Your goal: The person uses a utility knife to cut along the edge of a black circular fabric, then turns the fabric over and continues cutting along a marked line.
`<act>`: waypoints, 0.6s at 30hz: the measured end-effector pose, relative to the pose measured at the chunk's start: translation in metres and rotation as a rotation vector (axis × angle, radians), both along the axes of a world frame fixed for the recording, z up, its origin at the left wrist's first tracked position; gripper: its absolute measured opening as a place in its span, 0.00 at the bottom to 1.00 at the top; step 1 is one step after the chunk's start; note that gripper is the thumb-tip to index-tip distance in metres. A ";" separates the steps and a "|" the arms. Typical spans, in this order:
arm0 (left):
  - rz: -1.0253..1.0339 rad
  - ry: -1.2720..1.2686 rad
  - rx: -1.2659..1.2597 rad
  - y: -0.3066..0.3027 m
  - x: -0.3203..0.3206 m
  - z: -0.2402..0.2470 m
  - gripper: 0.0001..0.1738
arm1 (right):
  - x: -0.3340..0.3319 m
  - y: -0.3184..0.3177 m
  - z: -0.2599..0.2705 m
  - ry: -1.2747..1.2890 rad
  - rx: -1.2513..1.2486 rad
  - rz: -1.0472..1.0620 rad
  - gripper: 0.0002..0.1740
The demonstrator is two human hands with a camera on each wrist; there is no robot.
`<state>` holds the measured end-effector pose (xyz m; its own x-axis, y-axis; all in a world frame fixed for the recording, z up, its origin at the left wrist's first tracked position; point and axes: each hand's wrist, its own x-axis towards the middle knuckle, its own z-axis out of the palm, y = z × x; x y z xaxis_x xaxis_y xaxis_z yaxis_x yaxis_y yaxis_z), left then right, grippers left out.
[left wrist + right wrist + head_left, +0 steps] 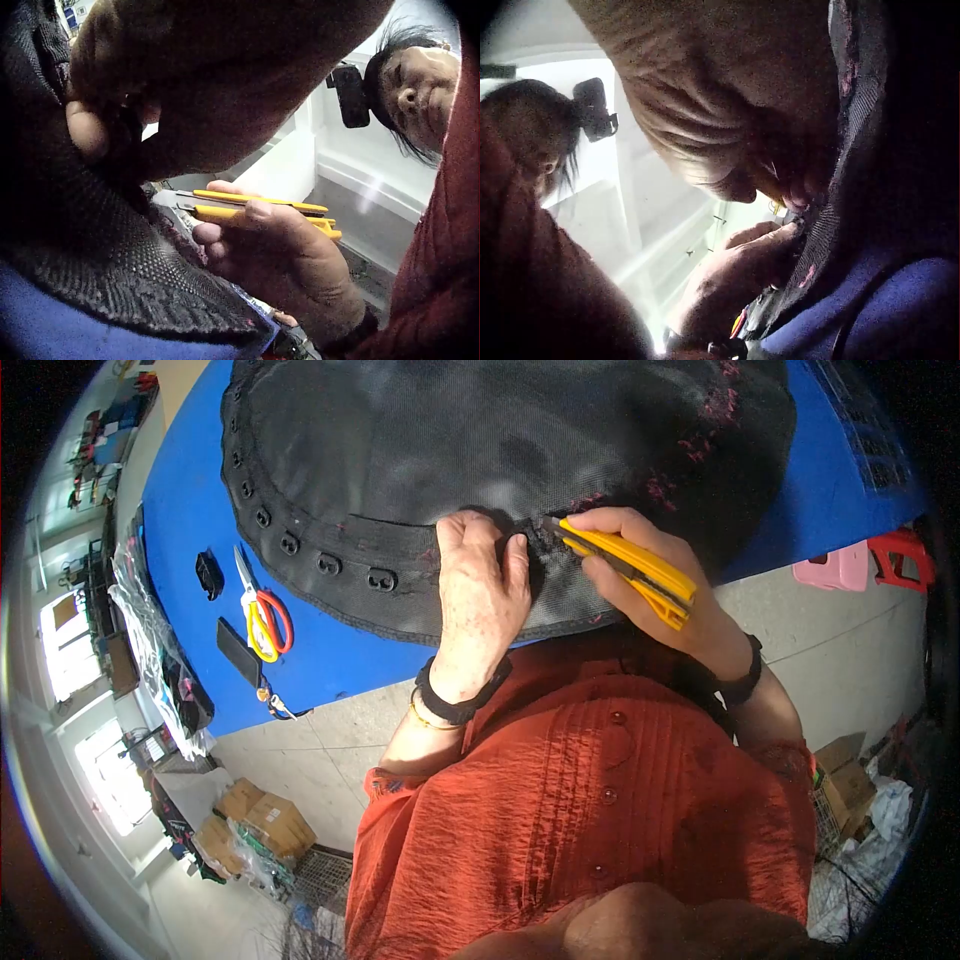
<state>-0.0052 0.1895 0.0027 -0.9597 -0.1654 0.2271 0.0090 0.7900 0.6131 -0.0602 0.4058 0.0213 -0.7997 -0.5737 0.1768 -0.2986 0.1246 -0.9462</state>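
Note:
A large black mesh fabric piece (pixel 400 450), rounded along its edge, is spread over the blue table (pixel 330 675). Black plastic buckles (pixel 381 579) run in a row along its left border, and pink thread bits (pixel 660 490) cling to its right part. My left hand (pixel 480 575) pinches the fabric near its front edge, fingers bent and thumb toward the right. In my right hand (pixel 650 575) I grip a yellow utility knife (pixel 262 208). Its blade (pixel 166 199) is out and points at the fabric beside my left thumb.
Scissors with yellow and red handles (pixel 262 625) lie left on the table, near a black phone-like slab (pixel 239 652) and a small black item (pixel 209 575). Clear plastic wrap (pixel 150 630) hangs at the left edge. Pink (pixel 835 567) and red stools (pixel 903 558) stand right.

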 end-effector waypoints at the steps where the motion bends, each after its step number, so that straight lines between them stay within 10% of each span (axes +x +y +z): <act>1: 0.004 0.000 0.005 0.000 0.000 -0.001 0.14 | 0.000 -0.001 -0.001 -0.018 -0.017 -0.005 0.17; 18: 0.000 0.029 0.007 0.000 0.001 -0.002 0.13 | 0.000 -0.007 -0.002 -0.014 -0.045 -0.032 0.16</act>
